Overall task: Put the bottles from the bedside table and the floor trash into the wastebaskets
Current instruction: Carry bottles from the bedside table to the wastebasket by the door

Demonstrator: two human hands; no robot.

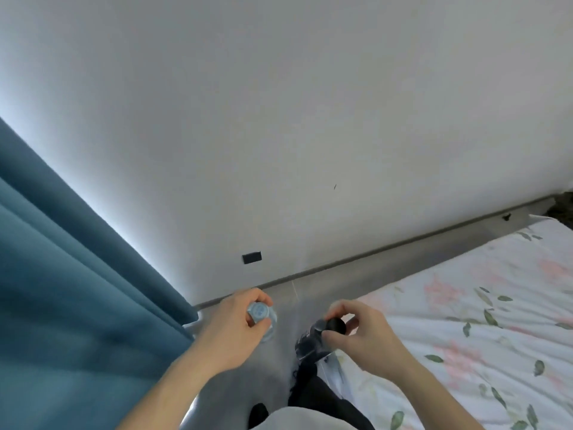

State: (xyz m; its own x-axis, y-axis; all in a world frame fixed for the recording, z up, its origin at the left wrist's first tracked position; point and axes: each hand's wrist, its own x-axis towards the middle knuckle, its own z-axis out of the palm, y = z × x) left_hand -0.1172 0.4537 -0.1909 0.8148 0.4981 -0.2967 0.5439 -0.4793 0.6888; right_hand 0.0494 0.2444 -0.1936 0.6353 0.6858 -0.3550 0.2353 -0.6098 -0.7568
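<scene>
The person's left hand (238,324) holds a clear plastic bottle with a pale blue cap (262,316) by its top, the thumb and fingers curled round the cap and neck so that the cap faces the camera and the see-through body hangs below the hand over the grey floor (285,361). The right hand (359,333) grips a dark bottle with a black round cap (322,333) the same way, fingertips pinched about the cap while the dark body slants down and to the left beneath it. The two bottles are near each other but apart, with a strip of floor showing between them, and both are held up in the air in front of the person, touching no surface. To the left hangs a teal fabric curtain (68,290) in heavy folds, its edge lit by a pale glow against the white wall (310,119). A small black rectangular socket plate (251,257) sits low on that wall, just above the grey skirting board (387,252) that runs aslant from the curtain's foot to the upper right. To the right lies a bed covered with a white sheet printed with pink flowers and green leaves (465,321), its near edge just beside the right hand. Below the hands, at the bottom of the view, show dark trouser legs (316,395) and a patch of pale clothing (297,420). No wastebasket or bedside table appears here.
</scene>
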